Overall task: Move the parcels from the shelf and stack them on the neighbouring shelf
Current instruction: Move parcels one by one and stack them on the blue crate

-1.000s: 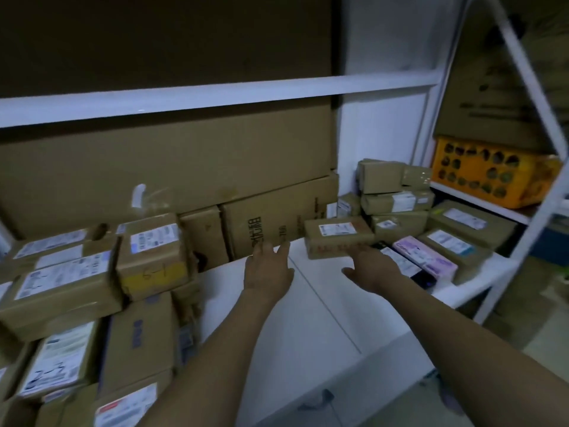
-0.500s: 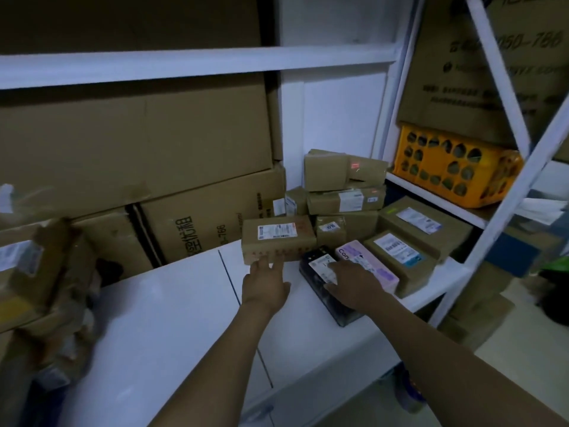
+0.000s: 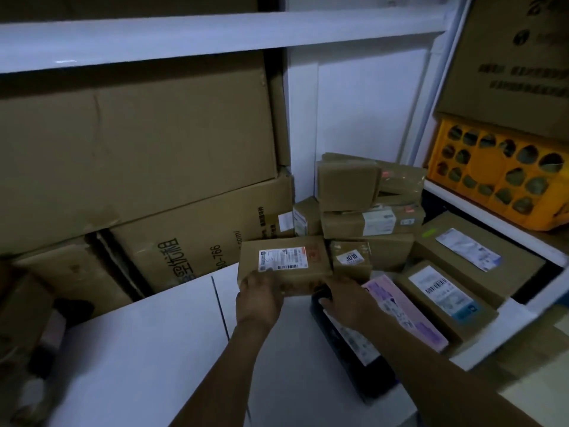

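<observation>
left hand point(image 3: 260, 298) grips the front left corner of a labelled parcel point(image 3: 284, 266) near the shelf point(image 3: 147, 349) middle. right hand point(image 3: 346, 302) lies at its right corner, over a black box point(image 3: 354, 359); its grip i cannot tell. the parcel looks not yet lifted. a stack point(image 3: 348, 186) fills the right back corner, so most of the job seems left.

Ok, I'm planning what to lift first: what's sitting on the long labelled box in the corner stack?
On the long labelled box sit two parcels: a plain brown box at left, a tape-wrapped parcel at right. Anything behind them is hidden.
</observation>
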